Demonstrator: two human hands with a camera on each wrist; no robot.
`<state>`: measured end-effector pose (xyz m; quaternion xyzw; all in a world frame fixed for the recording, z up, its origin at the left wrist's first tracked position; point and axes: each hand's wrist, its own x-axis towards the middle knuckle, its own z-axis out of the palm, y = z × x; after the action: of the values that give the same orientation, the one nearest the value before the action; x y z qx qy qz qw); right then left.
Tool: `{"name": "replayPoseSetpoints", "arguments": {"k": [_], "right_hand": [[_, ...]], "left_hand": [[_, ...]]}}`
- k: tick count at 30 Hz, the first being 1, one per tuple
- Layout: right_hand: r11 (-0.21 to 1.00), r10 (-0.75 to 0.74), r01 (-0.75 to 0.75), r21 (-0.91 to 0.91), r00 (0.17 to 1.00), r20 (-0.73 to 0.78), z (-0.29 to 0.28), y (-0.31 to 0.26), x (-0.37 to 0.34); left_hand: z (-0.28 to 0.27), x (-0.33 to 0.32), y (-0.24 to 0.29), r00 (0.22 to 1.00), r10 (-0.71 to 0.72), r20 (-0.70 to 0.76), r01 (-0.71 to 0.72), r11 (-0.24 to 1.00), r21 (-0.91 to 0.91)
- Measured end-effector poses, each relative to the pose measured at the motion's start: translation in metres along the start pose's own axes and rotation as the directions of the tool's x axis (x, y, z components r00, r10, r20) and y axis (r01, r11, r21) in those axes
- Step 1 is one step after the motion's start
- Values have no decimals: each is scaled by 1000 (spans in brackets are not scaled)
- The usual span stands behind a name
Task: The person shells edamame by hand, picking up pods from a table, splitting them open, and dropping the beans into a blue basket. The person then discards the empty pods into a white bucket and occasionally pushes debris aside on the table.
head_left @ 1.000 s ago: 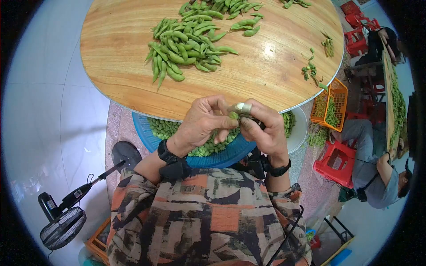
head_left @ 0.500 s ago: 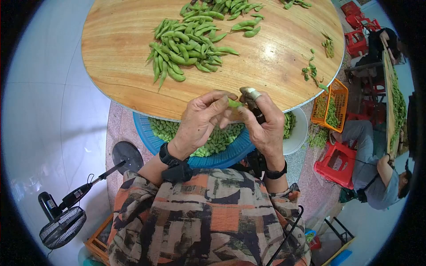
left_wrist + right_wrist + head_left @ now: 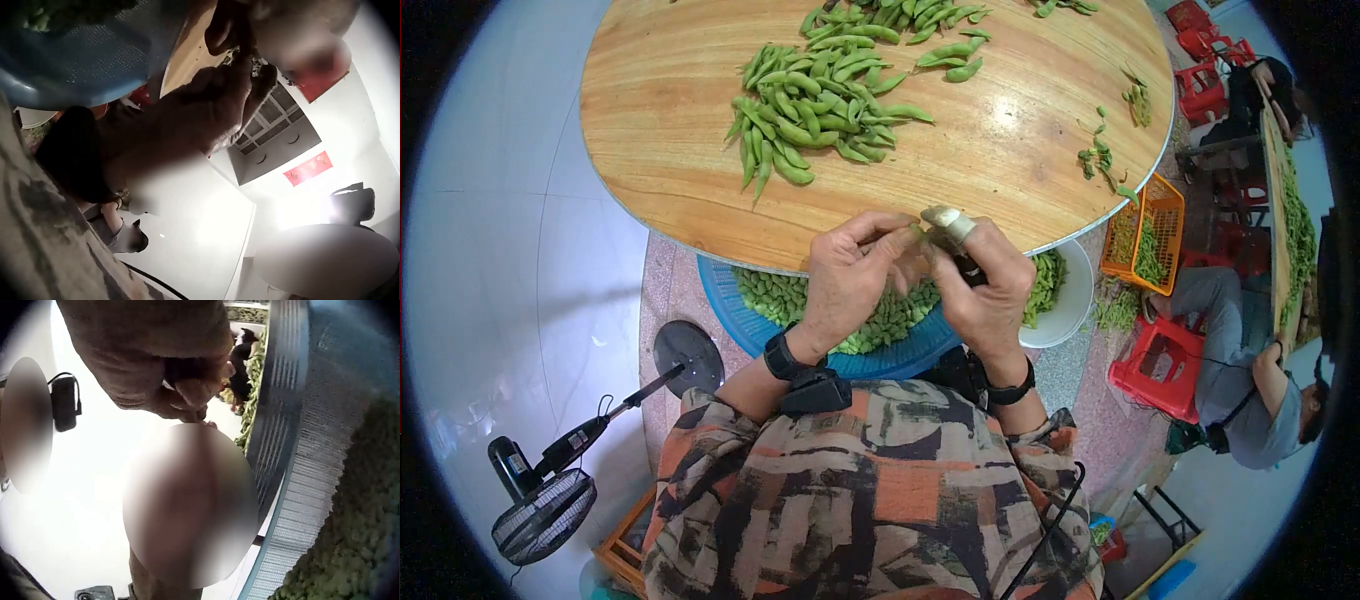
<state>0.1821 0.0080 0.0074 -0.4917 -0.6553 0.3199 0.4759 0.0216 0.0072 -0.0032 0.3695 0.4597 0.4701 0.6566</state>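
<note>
One black standing fan [image 3: 545, 515] is at the far left, a pale label [image 3: 578, 438] on its upright too small to read. Rightward, a blue perforated plastic basket [image 3: 718, 300] full of shelled green beans [image 3: 775, 295] sits partly under the rim of a round, wood-grained table [image 3: 650, 130], which bears a heap of plump green pods [image 3: 800, 110]. The left hand [image 3: 847, 280] pinches a small green pod [image 3: 916, 228], mostly hidden, between thumb and forefinger over the table's near edge. Fingertips almost meeting it, the right hand [image 3: 990, 290] curls around a dark, slim object [image 3: 970, 268]; a pale, silvery cover [image 3: 950, 222] wraps its forefinger. Beside that hand stands a round white tub [image 3: 1085, 300] of green pods, then an orange plastic crate [image 3: 1178, 205], a red plastic stool [image 3: 1155, 370] and a seated person in grey [image 3: 1260, 410].
</note>
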Motion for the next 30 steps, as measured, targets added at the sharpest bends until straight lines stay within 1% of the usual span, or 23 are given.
{"name": "replayPoseSetpoints", "arguments": {"k": [2,4,6,7,8,9,10,11,12,14,16,17,18,19,20,21,23,24,26,27,29,30], "right_hand": [[987,-117,113,-111,993,-32,2,-9,0],[989,-103,100,-112,994,-21,3,-11,-2],[999,-17,20,-46,998,60,4,-11,-2],[999,-22,25,-46,998,60,4,-8,-2],[1000,-15,15,-1,998,55,5,-5,-3],[999,-8,5,43,999,48,5,-1,-3],[999,-8,6,42,999,49,6,1,-3],[984,90,-96,150,995,47,6,2,-2],[947,184,-192,257,981,55,7,4,-1],[956,156,-161,244,987,41,8,5,2],[998,16,-17,67,1000,13,7,3,3],[998,12,-13,67,1000,17,7,0,2],[994,-95,94,-57,995,-6,7,-6,0],[964,-201,194,-182,979,-19,9,-9,-2],[911,-341,322,-259,939,-31,13,-8,-2],[895,-365,345,-283,931,-19,15,-9,-3],[877,-390,370,-307,921,-4,16,-10,-4],[881,-381,367,-300,924,12,17,-10,-4],[883,-375,366,-293,927,27,17,-10,-5],[895,-352,348,-278,935,38,16,-11,-4],[906,-331,332,-263,942,48,14,-13,-1],[949,-248,256,-183,967,65,12,-16,1]], "left_hand": [[-1,1,-8,997,71,28,-72,996,45],[-3,1,-10,996,78,35,-80,995,58],[-6,2,-8,995,87,43,-90,993,71],[-9,2,-4,993,58,106,-65,996,66],[-11,2,-2,986,23,168,-34,997,63],[-11,1,-1,986,24,167,-35,997,62],[-9,1,0,987,8,162,-10,1000,14],[-8,2,0,987,-7,160,12,999,-32],[-7,3,1,987,-2,161,8,999,-32],[-6,5,0,991,-30,132,62,968,-243],[-11,8,-4,991,-33,129,63,969,-239],[-14,9,-5,991,-40,130,70,969,-237],[-15,10,-6,991,-35,127,65,969,-239],[-16,10,-7,991,-46,124,76,967,-244],[-16,10,-8,991,-61,123,90,965,-248],[-15,9,-10,990,-61,126,91,965,-246],[-10,7,-15,999,8,35,-3,990,-138],[-10,7,-16,999,9,34,-4,991,-137],[-11,7,-16,1000,23,16,-22,999,-29],[-12,6,-16,999,27,18,-26,999,-29],[-16,5,-15,996,42,79,-38,998,-48],[-16,4,-13,996,45,80,-41,998,-48]]}}
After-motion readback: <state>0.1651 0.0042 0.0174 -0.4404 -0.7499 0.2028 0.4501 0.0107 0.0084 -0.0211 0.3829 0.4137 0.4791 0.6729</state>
